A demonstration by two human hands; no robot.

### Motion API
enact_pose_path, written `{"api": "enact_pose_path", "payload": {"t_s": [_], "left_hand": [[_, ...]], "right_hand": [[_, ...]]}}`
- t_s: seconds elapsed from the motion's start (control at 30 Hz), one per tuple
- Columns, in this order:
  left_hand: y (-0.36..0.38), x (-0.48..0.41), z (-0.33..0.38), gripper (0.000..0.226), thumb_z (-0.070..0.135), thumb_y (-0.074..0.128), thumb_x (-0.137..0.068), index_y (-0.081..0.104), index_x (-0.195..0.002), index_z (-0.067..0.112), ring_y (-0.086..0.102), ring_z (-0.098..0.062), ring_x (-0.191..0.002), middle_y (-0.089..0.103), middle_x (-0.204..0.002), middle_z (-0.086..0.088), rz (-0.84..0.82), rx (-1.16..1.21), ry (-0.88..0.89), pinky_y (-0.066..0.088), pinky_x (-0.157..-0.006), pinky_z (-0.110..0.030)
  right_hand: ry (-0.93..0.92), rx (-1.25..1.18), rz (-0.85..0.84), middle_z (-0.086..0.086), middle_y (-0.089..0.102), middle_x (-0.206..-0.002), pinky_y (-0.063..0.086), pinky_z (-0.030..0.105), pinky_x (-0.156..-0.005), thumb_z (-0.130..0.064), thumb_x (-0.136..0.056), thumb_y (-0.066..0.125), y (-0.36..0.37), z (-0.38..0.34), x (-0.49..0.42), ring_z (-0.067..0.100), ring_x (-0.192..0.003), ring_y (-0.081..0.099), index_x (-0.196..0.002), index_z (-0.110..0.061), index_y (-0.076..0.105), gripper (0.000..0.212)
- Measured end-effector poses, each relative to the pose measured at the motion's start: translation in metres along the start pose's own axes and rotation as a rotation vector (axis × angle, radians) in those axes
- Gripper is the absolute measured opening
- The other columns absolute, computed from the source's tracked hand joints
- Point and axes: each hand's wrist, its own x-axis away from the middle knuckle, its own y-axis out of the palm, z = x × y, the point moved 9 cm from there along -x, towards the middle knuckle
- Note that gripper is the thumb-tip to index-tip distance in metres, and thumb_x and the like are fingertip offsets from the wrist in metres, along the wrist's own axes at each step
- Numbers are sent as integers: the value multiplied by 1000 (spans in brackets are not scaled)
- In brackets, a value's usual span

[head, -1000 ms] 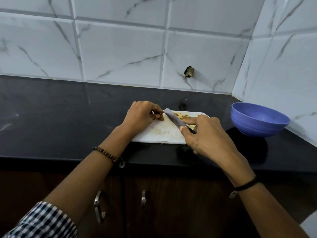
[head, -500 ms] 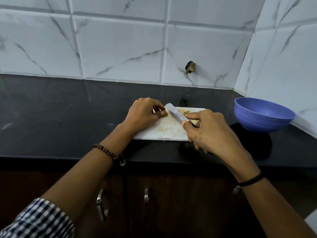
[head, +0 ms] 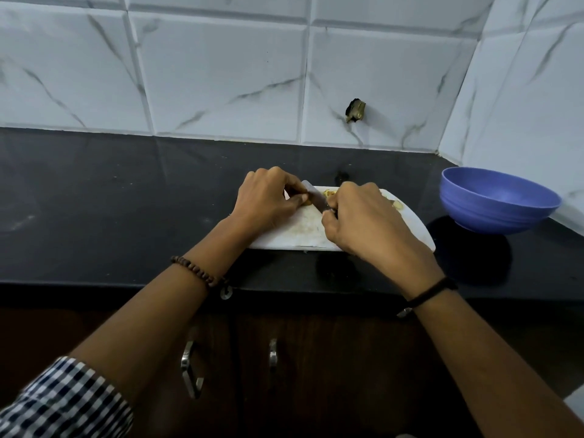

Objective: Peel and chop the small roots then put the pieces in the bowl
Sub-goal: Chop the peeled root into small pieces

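Observation:
A white cutting board (head: 303, 233) lies on the black counter. My left hand (head: 268, 200) pinches a small brownish root piece (head: 306, 202) against the board. My right hand (head: 366, 222) grips a knife (head: 314, 197) by its handle, and the grey blade slants up-left, its edge right beside the root piece. Yellowish cut pieces (head: 328, 193) lie on the far part of the board, and a few more (head: 396, 204) sit near its right edge. The blue bowl (head: 496, 200) stands on the counter right of the board; nothing shows inside it.
The black counter (head: 126, 210) runs left and right below a white marble-tile wall (head: 221, 74), which turns a corner behind the bowl. A dark stub (head: 355, 110) sticks out of the wall. Cabinet doors with metal handles (head: 189, 368) sit below the counter edge.
My right hand has curled in tighter on the knife and drawn closer to my left hand. The blade stays beside the root piece. The view has shifted slightly.

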Motion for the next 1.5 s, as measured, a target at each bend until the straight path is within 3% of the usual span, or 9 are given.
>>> {"api": "enact_pose_path", "payload": {"t_s": [0.1,0.17,0.27,0.5,0.6,0.83,1.07,1.2,1.5], "left_hand": [[0,0,-1,14,36,65,-86,76,-95,33,59,-5,-71,73,-87,15,0,3,-15,47,-72,-28],[-1,0,-2,15,35,65,-87,76,-96,32,57,-5,-73,73,-87,14,0,0,-25,45,-73,-27],[-1,0,-1,18,35,63,-89,74,-101,30,57,-7,-78,72,-92,13,-10,0,-32,48,-83,-35],[3,1,2,19,39,60,-91,72,-104,31,59,-7,-80,69,-94,16,-62,-10,-24,48,-92,-45],[6,1,-2,24,48,63,-88,70,-103,32,59,-5,-81,67,-93,19,-104,-2,-62,46,-94,-45],[6,2,-11,19,41,70,-85,67,-96,25,63,-7,-86,66,-91,16,-108,156,-124,48,-93,-44],[-13,1,1,18,20,60,-94,67,-109,15,65,-13,-95,70,-103,3,92,107,-29,51,-88,-37],[-13,1,7,20,15,60,-93,68,-111,13,66,-15,-93,68,-103,0,98,140,28,52,-85,-39],[-2,0,16,23,15,67,-89,66,-111,12,66,-14,-90,68,-101,1,16,51,127,53,-84,-34]], "right_hand": [[-18,43,12,3,43,-81,31,29,-53,-23,-94,54,-1,0,8,25,-77,49,-74,-14,41,25],[-23,66,4,3,44,-89,35,30,-62,-25,-96,53,-3,2,19,22,-82,47,-90,-16,51,11],[-47,125,-19,0,49,-100,38,30,-68,-30,-96,54,-10,4,31,19,-84,49,-113,-17,57,22],[-56,48,-59,4,60,-115,41,25,-62,-38,-94,56,-35,22,47,12,-74,49,-128,-28,62,36],[-21,-17,-35,5,57,-100,35,19,-49,-37,-95,56,-35,31,45,8,-64,49,-135,-30,58,41],[3,-31,54,5,55,-76,39,28,-58,-38,-93,53,-16,36,25,18,-68,52,-122,-21,65,36],[-54,-49,28,5,58,-84,33,25,-45,-37,-94,54,-5,17,25,12,-57,51,-123,-26,65,33],[-102,-218,-74,6,62,-105,47,26,-46,-40,-94,55,5,7,28,8,-40,55,-130,-32,60,37],[-4,-255,-46,6,66,-85,47,22,-37,-40,-94,57,-10,41,34,6,-34,55,-135,-33,56,42]]}}
